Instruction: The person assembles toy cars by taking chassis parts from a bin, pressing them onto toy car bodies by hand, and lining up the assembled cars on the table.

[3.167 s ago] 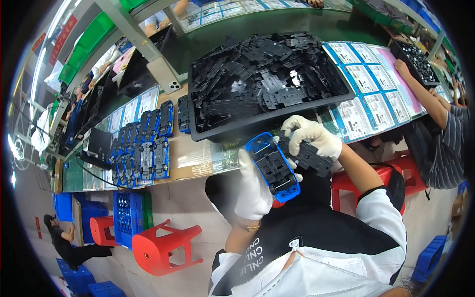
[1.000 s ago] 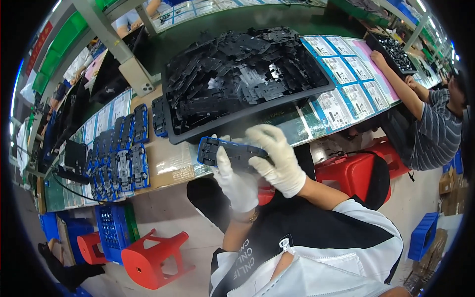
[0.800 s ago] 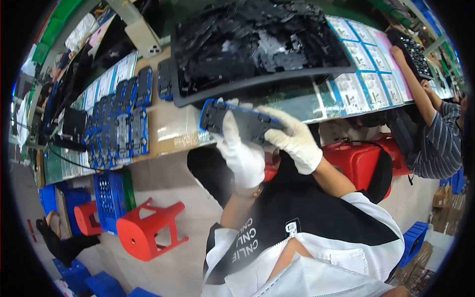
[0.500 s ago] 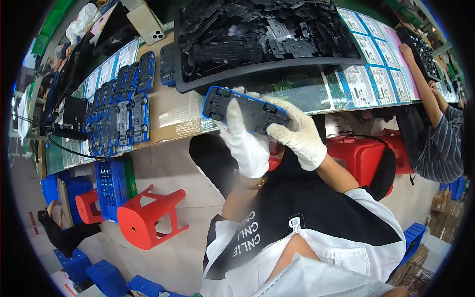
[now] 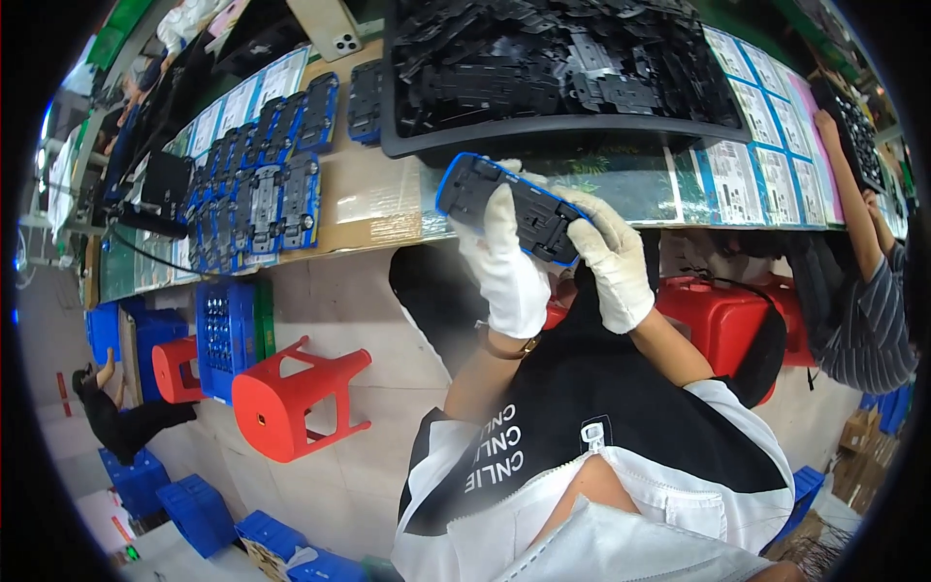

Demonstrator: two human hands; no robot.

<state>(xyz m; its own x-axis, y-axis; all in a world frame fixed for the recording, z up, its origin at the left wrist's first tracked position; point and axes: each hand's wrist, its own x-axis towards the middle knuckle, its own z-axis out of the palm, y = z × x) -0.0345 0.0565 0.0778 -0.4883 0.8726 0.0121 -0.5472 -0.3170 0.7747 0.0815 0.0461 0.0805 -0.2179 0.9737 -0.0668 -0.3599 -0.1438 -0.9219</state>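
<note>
Between my two white-gloved hands is a blue toy car (image 5: 475, 186), its black underside facing up and tilted down toward the right. My left hand (image 5: 508, 272) is closed round its left and middle part, the thumb lying across the underside. At the right end my right hand (image 5: 617, 264) grips it, thumb on the near edge and fingers behind. The car hangs just off the table's near edge, below a big black bin (image 5: 572, 128) heaped with black plastic car bases (image 5: 485, 85).
Rows of upturned blue cars (image 5: 260, 199) cover the table's left part, a phone (image 5: 326, 24) beyond them. Below stand a red stool (image 5: 291, 403) and a blue crate (image 5: 223, 335). Printed sheets (image 5: 766, 145) lie right of the bin, near another person's arm (image 5: 853, 194).
The car has turned a little, its right end now lower. My right thumb has moved toward that end. The whole view has shifted slightly.
</note>
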